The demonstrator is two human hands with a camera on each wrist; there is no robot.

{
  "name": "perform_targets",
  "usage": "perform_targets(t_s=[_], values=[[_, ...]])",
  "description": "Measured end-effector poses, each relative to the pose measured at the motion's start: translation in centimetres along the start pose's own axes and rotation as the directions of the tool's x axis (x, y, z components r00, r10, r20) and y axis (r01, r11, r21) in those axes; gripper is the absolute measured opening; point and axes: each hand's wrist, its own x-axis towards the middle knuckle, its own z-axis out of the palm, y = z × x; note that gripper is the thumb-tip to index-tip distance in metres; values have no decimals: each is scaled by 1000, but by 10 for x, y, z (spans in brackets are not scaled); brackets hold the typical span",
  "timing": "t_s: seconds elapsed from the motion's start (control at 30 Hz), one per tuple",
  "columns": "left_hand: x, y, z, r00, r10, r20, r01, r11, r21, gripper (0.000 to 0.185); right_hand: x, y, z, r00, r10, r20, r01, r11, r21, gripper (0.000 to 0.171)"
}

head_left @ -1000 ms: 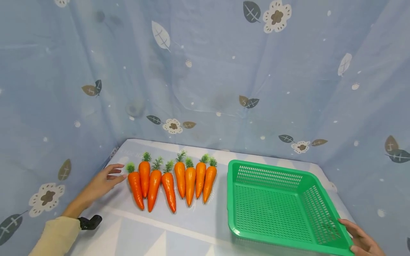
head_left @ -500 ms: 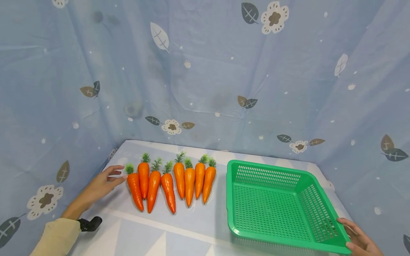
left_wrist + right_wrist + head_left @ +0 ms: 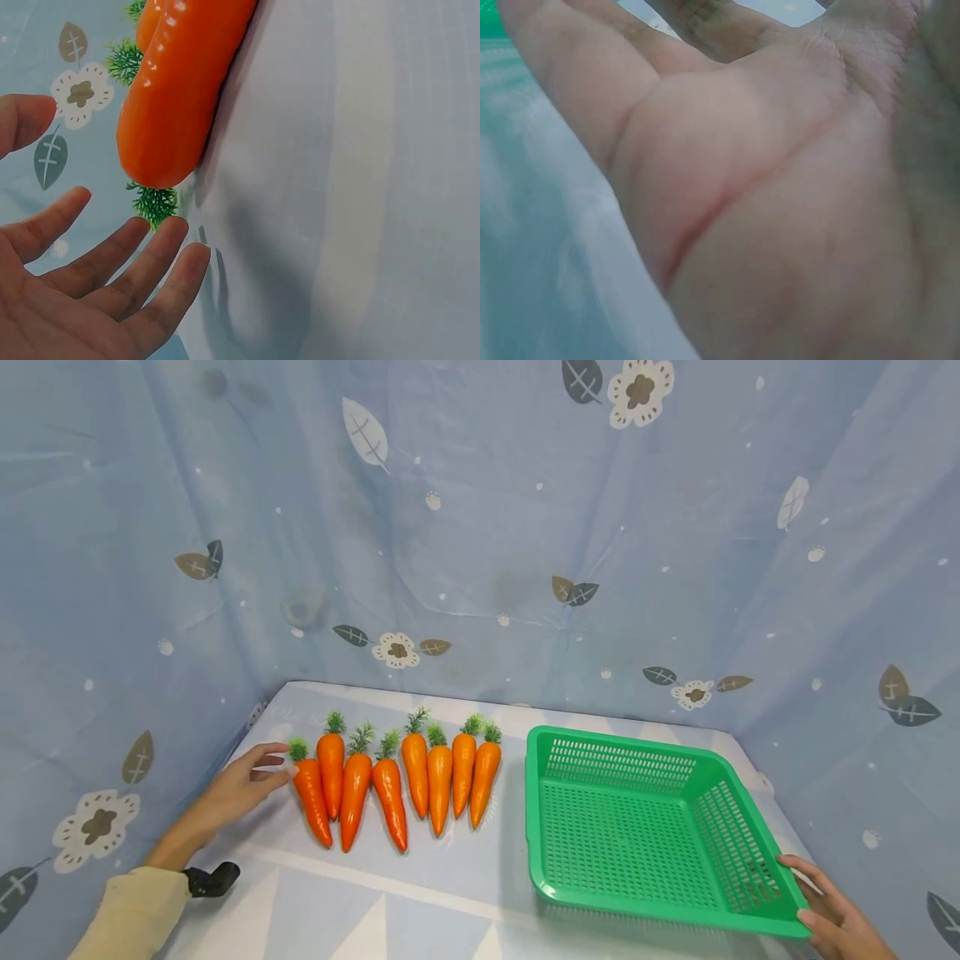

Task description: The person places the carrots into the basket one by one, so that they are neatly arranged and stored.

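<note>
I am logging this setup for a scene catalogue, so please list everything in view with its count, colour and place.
carrots: eight, orange with green tops, in a row left of centre on the table, tips toward the camera.
basket: one, green perforated plastic, right of the carrots.
table cover: one, pale blue and white, under everything.
backdrop cloth: one, blue with leaf and flower print, behind and at both sides.
black object: one, at the left sleeve.
left hand: open, fingers at the leftmost carrot's top.
right hand: at the basket's near right corner.

Glossy plastic carrots (image 3: 390,781), perforated plastic basket (image 3: 637,827), matt cloth backdrop (image 3: 480,527).
</note>
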Motion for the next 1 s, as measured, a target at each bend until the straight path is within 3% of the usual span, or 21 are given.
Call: perform_targets(t_s=[0.17,0.23,0.37,0.57,0.73,0.87,1.0], values=[[2,0,0,1000,-8,12,8,1000,6,75,-3,-1,3,985,55,-162,-87,977,-194,62],[4,1,0,1000,-2,12,2,1000,10,74,-2,-1,3,982,72,-173,-104,977,-188,61],[6,2,3,999,20,25,-20,1000,-1,72,-1,-1,5,990,76,-118,-90,989,-116,62],[9,-1,6,999,13,39,-12,1000,-15,74,-3,-6,11,951,168,-258,-231,945,-233,56],[9,-1,7,998,-21,59,21,1000,-2,75,-2,-9,7,954,231,-192,-259,956,-137,58],[10,2,8,997,-32,64,31,999,15,75,-2,-12,8,942,260,-210,-295,943,-154,58],[12,3,9,997,-31,66,29,999,22,77,-2,-13,9,956,244,-161,-264,958,-114,59]])
